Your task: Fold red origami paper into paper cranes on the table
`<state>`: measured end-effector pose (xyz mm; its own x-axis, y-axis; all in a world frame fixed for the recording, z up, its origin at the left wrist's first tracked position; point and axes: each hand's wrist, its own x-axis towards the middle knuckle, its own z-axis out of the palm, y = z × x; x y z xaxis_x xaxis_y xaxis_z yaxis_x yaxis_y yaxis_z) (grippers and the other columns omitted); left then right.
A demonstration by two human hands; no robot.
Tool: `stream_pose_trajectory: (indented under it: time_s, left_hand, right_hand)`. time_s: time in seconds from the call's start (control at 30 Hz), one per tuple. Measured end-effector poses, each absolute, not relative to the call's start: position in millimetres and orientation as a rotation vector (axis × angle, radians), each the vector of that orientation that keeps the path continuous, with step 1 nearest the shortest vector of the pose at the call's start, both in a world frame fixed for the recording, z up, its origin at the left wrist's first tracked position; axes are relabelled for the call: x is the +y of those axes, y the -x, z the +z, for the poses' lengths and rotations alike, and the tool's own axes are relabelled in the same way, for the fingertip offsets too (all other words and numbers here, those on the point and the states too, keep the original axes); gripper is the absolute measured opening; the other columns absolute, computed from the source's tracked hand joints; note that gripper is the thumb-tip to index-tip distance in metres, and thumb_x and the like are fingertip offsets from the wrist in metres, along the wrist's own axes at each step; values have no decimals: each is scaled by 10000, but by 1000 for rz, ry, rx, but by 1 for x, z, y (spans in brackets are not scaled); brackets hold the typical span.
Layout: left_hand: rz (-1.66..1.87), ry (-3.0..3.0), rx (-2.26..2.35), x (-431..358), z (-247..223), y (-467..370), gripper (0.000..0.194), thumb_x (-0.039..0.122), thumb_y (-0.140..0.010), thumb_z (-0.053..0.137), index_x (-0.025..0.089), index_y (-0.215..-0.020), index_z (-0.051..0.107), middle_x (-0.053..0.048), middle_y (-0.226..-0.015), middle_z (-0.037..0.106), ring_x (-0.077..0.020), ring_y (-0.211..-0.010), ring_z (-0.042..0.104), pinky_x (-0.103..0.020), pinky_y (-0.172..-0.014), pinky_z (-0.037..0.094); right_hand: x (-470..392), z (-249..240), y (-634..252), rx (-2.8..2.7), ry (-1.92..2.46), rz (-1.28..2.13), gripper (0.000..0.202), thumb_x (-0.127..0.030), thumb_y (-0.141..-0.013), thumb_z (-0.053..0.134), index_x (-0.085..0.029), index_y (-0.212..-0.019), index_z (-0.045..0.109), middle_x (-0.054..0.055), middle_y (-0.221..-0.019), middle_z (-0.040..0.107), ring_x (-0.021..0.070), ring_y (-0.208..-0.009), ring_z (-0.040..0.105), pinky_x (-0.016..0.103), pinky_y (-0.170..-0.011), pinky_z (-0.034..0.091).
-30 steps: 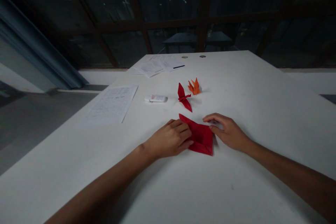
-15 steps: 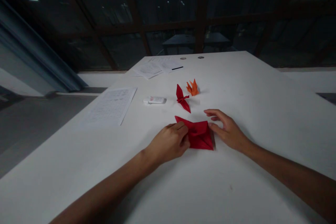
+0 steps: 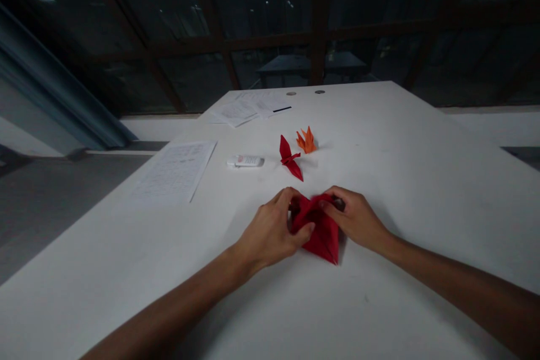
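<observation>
A partly folded sheet of red origami paper (image 3: 321, 236) lies tilted on the white table, one corner pointing toward me. My left hand (image 3: 274, 230) grips its left side between thumb and fingers. On the upper right edge, my right hand (image 3: 356, 216) pinches the paper, thumb on the near face and fingers behind. Between the hands the paper bulges open, with a dark hollow in its middle. Just beyond it rest a red paper crane (image 3: 290, 157) and an orange paper crane (image 3: 307, 140).
A white correction-fluid-like bottle (image 3: 245, 161) lies left of the cranes. Printed sheets (image 3: 175, 171) spread along the table's left side, with more papers (image 3: 242, 109) and a dark pen-like stick (image 3: 282, 109) farther back. Two small round discs (image 3: 319, 91) sit near the far edge.
My right hand has closed on the paper's right edge, having been open beside it. My left hand has shifted its grip, and the paper has turned, its near corner now closer to me.
</observation>
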<state>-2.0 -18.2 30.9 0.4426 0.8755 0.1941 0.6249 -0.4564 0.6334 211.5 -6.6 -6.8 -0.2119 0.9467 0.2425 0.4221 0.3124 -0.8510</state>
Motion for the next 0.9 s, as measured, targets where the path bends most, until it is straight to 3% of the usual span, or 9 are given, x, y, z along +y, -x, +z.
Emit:
stream_pose_trajectory:
  time_s: [0.07,0.17,0.23,0.37,0.6,0.8,0.9]
  left_hand:
    - [705,-2202,1295,-19,31,0,351,334,-825,701,229,-1119,542,-42,-1055,690,-211,-886,658,-339,-796,514]
    - [732,-2171,1408,-17,29,-1,138,314,-893,610,203,-963,569,-46,-901,694,-194,-757,650,-302,-678,488]
    - [770,-2105,1464,-14,27,0,95,289,-909,572,196,-924,556,-39,-819,687,-180,-676,641,-276,-607,458]
    - [868,-1920,1461,-6,25,6,149,283,-872,609,192,-984,571,-36,-844,715,-174,-661,651,-250,-569,456]
    - [905,-1860,1316,-3,32,10,174,334,-925,537,181,-879,606,-47,-900,715,-190,-801,677,-269,-687,536]
    - [900,-1758,1321,-4,28,12,89,244,-846,586,181,-905,566,-26,-785,700,-156,-633,651,-217,-514,460]
    - [899,-1718,1358,-3,24,14,202,185,-807,591,199,-996,523,-5,-779,701,-130,-565,626,-183,-459,396]
  right_hand:
    - [-9,-5,-209,-1767,1223,842,110,-244,-942,570,-222,-889,664,-9,-815,685,165,-742,616,290,-691,477]
    - [-13,-3,-206,-1724,1236,812,54,-233,-917,599,-222,-903,650,-9,-842,681,163,-761,617,289,-712,484]
    - [-16,-1,-203,-1681,1254,798,58,-223,-893,628,-226,-950,636,-9,-870,681,161,-769,620,288,-725,493]
    - [-21,-1,-200,-1676,1283,788,132,-215,-882,633,-235,-1011,614,-13,-868,677,159,-755,622,287,-709,496]
    - [-29,3,-197,-1831,1299,644,112,-198,-914,586,-237,-1016,615,15,-927,673,184,-820,622,321,-741,490]
    - [-30,-1,-198,-1897,1149,613,129,-233,-939,595,-225,-1063,630,72,-1141,625,218,-1066,601,369,-949,481]
    - [-28,-3,-200,-1946,1117,659,144,-269,-996,531,-239,-1079,645,61,-1154,659,221,-1114,593,400,-1001,444]
